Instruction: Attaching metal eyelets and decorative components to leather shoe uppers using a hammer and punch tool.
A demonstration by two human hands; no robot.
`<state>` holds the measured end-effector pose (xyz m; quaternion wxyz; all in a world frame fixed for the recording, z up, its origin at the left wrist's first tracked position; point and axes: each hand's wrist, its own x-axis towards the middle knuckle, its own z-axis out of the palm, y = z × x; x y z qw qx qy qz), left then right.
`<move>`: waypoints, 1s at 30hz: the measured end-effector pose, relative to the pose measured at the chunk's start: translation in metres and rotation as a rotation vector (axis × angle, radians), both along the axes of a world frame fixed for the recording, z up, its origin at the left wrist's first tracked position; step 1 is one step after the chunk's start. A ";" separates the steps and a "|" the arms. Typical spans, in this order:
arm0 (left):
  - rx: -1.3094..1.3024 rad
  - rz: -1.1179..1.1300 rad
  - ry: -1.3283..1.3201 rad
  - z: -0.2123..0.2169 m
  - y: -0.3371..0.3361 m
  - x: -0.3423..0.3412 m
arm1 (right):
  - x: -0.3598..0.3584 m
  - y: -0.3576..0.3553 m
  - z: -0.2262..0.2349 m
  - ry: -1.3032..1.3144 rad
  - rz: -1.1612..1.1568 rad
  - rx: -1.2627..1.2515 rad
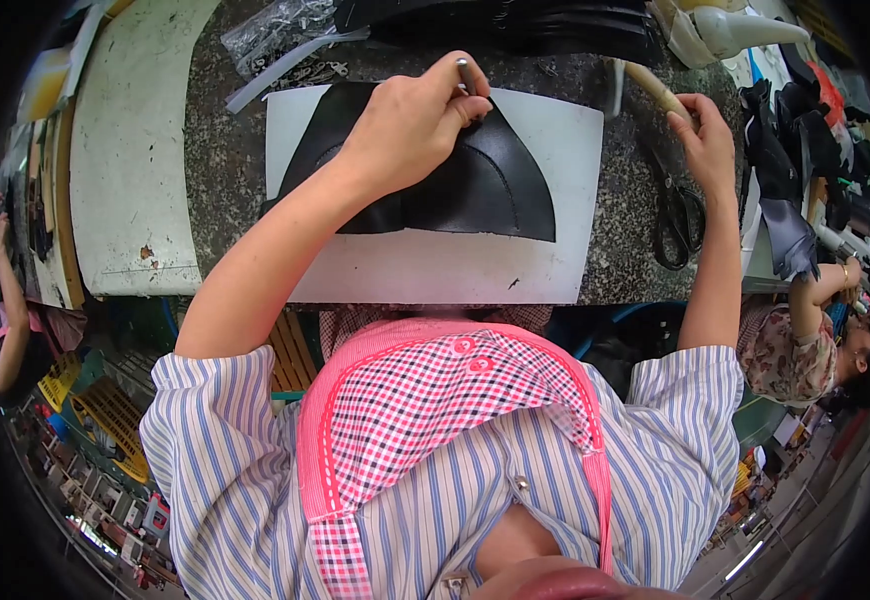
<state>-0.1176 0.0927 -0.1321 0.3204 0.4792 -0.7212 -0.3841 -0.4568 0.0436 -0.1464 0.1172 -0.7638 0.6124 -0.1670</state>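
Observation:
My left hand (410, 125) is closed round a short metal rod-shaped tool, probably a punch (464, 74), held upright over a black leather-like piece (475, 200). Its lower tip is hidden by my fingers. That piece carries a curved line and lies on a white board (405, 275). To the right, my right hand (707, 140) grips the wooden handle of a hammer (658, 90). The hammer's metal head is at the far end of the handle, beyond the board's right edge and apart from the punch.
Black-handled scissors (677, 225) lie right of the board. Stacked black pieces (515, 30) and a clear plastic bag (275, 40) are at the back. A white machine part (745, 32) stands back right. Other people sit at left and right (795, 340).

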 end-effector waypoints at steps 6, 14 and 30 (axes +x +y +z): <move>0.161 0.112 0.124 -0.002 0.001 0.007 | 0.032 0.050 0.058 -0.761 0.015 0.408; 0.070 0.073 0.080 -0.003 -0.004 0.000 | 0.090 0.080 0.069 -0.632 0.044 0.422; 0.173 0.013 0.039 0.005 -0.010 0.003 | 0.093 0.070 0.104 -0.440 0.131 0.189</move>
